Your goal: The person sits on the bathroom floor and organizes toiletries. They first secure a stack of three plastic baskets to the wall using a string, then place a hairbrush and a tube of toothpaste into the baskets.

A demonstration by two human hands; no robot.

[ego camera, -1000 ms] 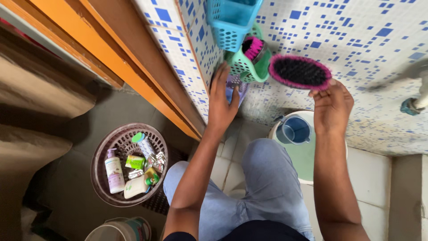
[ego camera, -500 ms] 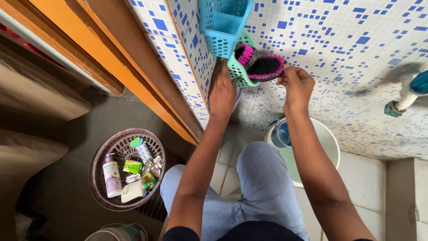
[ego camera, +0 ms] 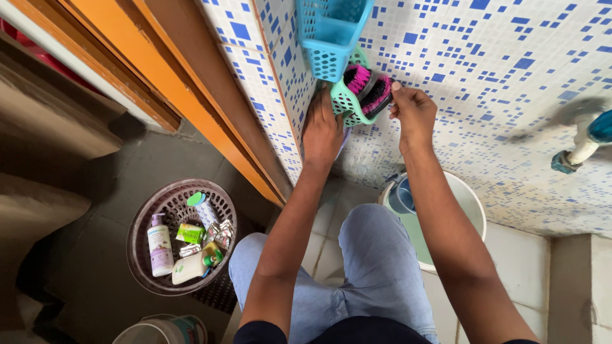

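Observation:
My right hand (ego camera: 413, 114) is up against the blue-and-white tiled wall, its fingers closed on the edge of a pink-and-black brush (ego camera: 378, 94). The brush lies in a small green wall basket (ego camera: 345, 102), beside another pink brush (ego camera: 359, 78). A larger blue basket (ego camera: 331, 35) hangs just above the green one. My left hand (ego camera: 322, 130) lies flat on the wall right below the green basket, fingers pointing up. A pale thing shows at the hand's edge, mostly hidden. My knees in blue jeans are below.
A round brown basket (ego camera: 143, 216) with a lotion bottle, tubes and sachets sits on the floor at left. A white bucket (ego camera: 473, 207) with a scoop in it stands by my right knee. There is a tap (ego camera: 577, 151) on the wall at right and an orange door frame (ego camera: 159, 83) at left.
My right hand carried the pink-and-black brush from the right over to the green basket and set it in. My left hand stayed on the wall.

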